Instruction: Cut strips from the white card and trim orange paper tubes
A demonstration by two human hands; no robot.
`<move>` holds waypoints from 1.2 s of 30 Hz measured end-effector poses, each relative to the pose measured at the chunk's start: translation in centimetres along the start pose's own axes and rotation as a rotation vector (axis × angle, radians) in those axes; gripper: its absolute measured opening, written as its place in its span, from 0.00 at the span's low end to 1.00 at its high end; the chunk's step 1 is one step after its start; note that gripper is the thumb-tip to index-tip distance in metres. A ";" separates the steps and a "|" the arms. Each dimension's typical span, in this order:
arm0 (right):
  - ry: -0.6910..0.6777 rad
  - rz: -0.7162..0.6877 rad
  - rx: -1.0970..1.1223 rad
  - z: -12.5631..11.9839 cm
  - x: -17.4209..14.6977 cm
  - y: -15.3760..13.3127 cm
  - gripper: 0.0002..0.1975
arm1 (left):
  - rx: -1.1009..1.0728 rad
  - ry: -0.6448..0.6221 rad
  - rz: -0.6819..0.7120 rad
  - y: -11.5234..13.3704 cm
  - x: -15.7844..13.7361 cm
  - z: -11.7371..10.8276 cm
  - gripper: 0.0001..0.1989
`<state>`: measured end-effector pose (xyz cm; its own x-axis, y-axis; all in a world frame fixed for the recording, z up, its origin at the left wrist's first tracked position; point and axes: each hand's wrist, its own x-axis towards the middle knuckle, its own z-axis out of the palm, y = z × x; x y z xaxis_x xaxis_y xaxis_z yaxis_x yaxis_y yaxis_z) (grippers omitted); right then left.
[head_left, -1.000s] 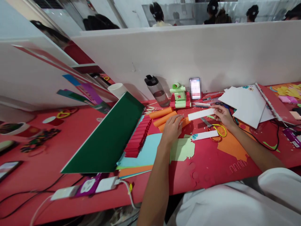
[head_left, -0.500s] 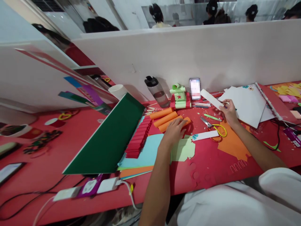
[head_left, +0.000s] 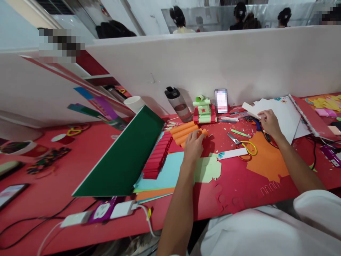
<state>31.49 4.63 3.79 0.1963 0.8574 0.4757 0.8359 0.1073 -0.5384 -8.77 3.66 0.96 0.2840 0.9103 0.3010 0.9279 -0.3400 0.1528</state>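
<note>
The rolled orange paper tubes (head_left: 186, 131) are touched by the left hand (head_left: 194, 145), its fingers curled over them. A white paper strip (head_left: 250, 109) is pinched by the right hand (head_left: 269, 122), beside white sheets (head_left: 282, 115).

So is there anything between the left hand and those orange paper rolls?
Nothing visible. The left hand already rests on the orange paper rolls, its fingers touching the nearest one. The right hand holds a white strip farther right.

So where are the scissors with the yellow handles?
In the head view, the scissors lie on the red table, right of centre, between the left hand and right hand.
</note>
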 end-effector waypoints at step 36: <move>-0.177 -0.058 -0.596 -0.1 0.0 2.9 0.19 | 0.017 -0.287 0.025 5.3 0.5 1.6 0.19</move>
<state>34.00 4.93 2.31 0.0967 0.9346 0.3424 0.9950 -0.0992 -0.0104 -3.34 2.66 0.42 0.3610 0.9322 0.0250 0.9231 -0.3610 0.1325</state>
